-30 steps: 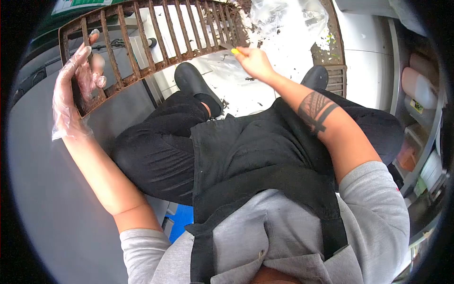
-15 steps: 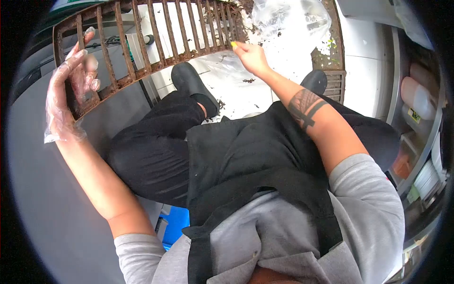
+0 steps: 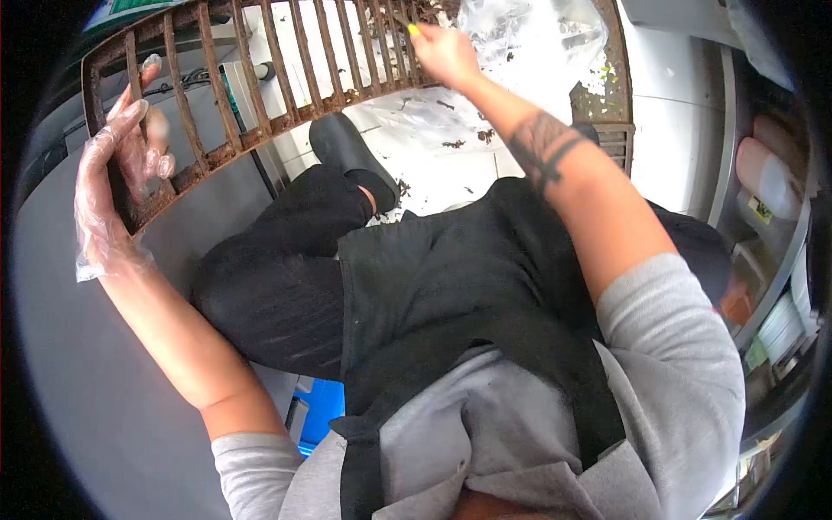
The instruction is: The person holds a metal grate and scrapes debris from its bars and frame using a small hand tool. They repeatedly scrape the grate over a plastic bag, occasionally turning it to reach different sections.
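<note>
A long rusty metal grate point(image 3: 238, 143) with many crossbars slants across the top left. My left hand point(image 3: 121, 165), in a clear plastic glove, grips its left end, fingers reaching through between the bars. At the grate's far right end is my bare right hand point(image 3: 446, 56), closed around a small tool whose yellow part point(image 3: 413, 30) shows at the fingertips. Most of that tool is hidden in the fist, and I cannot tell its kind. Dark flakes of debris lie around that end.
A clear plastic bag point(image 3: 542, 35) lies beyond my right hand. Dark crumbs point(image 3: 452, 144) are scattered on the white tiled floor point(image 3: 667, 113) near my black shoe point(image 3: 351, 156). A grey cabinet surface point(image 3: 69, 347) stands on the left, shelves with containers point(image 3: 767, 169) on the right.
My right hand has moved up and slightly left, over the grate's far-end bars. The grate and my left hand have shifted slightly left. More dark flakes show on the floor below.
</note>
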`<state>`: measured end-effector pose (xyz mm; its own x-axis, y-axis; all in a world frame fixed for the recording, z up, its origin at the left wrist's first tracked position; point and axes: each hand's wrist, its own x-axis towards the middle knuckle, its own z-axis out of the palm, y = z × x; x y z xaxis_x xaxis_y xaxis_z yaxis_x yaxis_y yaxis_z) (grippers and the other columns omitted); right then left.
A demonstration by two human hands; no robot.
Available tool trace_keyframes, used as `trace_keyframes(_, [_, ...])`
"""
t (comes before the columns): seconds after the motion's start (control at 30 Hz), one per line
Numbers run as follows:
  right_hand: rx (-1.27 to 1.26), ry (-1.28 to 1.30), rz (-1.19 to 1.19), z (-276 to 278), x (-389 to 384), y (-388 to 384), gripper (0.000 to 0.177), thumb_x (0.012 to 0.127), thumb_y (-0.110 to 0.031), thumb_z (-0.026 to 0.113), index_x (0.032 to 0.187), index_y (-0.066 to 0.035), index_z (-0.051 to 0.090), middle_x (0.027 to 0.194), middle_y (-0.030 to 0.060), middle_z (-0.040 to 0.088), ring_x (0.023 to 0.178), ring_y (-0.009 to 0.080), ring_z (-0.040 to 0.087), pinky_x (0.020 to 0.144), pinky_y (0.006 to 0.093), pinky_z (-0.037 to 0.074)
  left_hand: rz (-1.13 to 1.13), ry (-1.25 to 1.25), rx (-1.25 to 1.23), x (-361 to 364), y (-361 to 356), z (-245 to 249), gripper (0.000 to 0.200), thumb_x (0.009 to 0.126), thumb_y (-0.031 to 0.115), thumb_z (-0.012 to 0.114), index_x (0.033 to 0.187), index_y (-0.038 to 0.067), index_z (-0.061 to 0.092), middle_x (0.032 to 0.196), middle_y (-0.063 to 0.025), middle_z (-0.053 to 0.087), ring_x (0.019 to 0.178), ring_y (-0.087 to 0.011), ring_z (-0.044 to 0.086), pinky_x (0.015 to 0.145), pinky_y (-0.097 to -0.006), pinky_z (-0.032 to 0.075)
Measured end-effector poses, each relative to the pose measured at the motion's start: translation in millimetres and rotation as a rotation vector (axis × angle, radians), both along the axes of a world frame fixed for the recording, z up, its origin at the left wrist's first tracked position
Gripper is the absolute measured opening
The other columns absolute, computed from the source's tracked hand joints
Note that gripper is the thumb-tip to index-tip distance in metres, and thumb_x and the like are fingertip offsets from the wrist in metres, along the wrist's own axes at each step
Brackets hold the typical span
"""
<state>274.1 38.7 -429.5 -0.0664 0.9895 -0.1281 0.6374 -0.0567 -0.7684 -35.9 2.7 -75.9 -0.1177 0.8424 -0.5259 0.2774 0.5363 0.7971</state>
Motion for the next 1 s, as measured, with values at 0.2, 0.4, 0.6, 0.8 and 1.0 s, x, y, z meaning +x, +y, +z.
trace_keyframes(0.2, [0.022,-0.03,0.062,5.9,15.0,-62.9,0.035,0.099,-0.036,0.053,0.11,-0.009,0.073,0.092,0.0241,0.072,0.088,0.0444,0.07,0.08,0.0552,0.057,-0.03,-0.112,0.02,-2.5,3.5,1.8,0.062,0.099,0.026,0.055,0.152,-0.003,0.043,0.078,-0.0045,0.057,0.06,-0.0096,0.049,0.057,-0.0253,0.046])
trace_keyframes(0.4, [0.036,-0.092,0.067,6.8,-5.8,16.5,0.037,0.1,-0.039,0.054,0.113,-0.012,0.074,0.097,0.0223,0.073,0.091,0.0433,0.07,0.081,0.052,0.058,-0.033,-0.081,-0.002,-3.2,0.3,1.7,0.062,0.099,0.026,0.054,0.152,-0.005,0.044,0.079,-0.0053,0.057,0.061,-0.0099,0.05,0.058,-0.026,0.048])
trace_keyframes(0.6, [-0.018,-0.017,0.178,9.1,15.9,-59.6,0.044,0.101,-0.042,0.054,0.125,-0.011,0.072,0.099,0.0248,0.072,0.089,0.0445,0.071,0.085,0.0516,0.058,0.002,-0.092,0.026,0.1,4.0,3.7,0.063,0.097,0.026,0.056,0.151,-0.005,0.045,0.078,-0.0055,0.057,0.059,-0.0102,0.048,0.058,-0.0265,0.048])
trace_keyframes(0.8, [0.014,-0.083,0.039,7.2,-7.3,25.0,0.044,0.099,-0.044,0.055,0.119,-0.009,0.074,0.098,0.0222,0.073,0.09,0.0453,0.07,0.08,0.0507,0.058,0.006,-0.109,-0.007,5.9,2.8,6.2,0.063,0.098,0.025,0.055,0.151,-0.005,0.044,0.077,-0.0043,0.057,0.059,-0.0091,0.047,0.058,-0.0258,0.048])
trace_keyframes(1.0, [-0.059,-0.059,0.088,26.7,2.8,-37.5,0.032,0.099,-0.033,0.053,0.107,-0.007,0.069,0.086,0.0239,0.072,0.084,0.0456,0.07,0.078,0.0563,0.056,0.009,-0.101,0.013,3.7,5.1,5.5,0.062,0.098,0.026,0.055,0.152,-0.004,0.044,0.077,-0.0041,0.057,0.06,-0.0089,0.047,0.058,-0.0263,0.047])
